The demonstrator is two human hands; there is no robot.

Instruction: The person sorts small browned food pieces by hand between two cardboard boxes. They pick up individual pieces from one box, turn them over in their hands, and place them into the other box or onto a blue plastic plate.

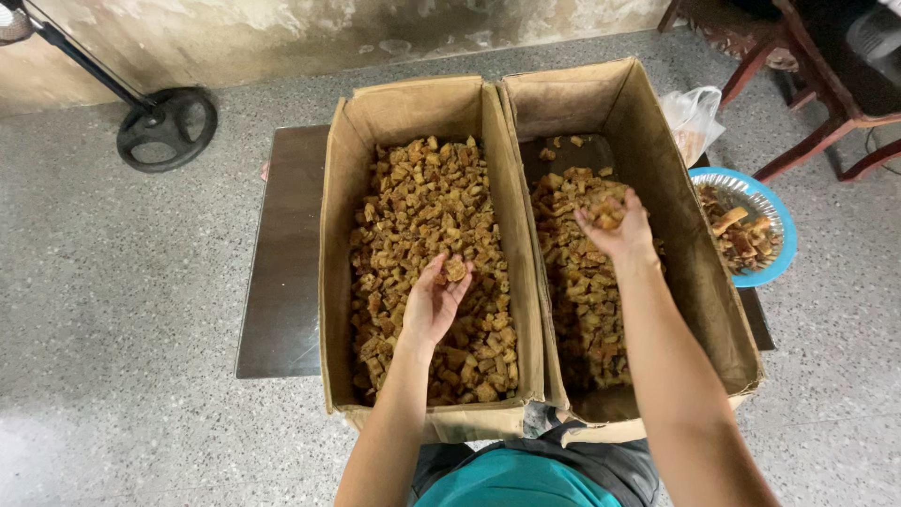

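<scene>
Two open cardboard boxes stand side by side on a dark low table (282,272). The left box (330,282) is nearly full of small brown cubes (422,207). The right box (694,282) holds a thinner layer of the same cubes (572,282). My left hand (432,300) hovers palm up over the left box with one brown cube (455,270) at its fingertips. My right hand (615,230) is raised over the right box, fingers cupped around several cubes (605,218).
A blue-rimmed bowl (784,235) with larger brown pieces sits right of the boxes. Behind it lies a clear plastic bag (694,117). Red wooden furniture legs (826,131) stand at the far right. A black stand base (167,127) rests on the speckled floor, far left.
</scene>
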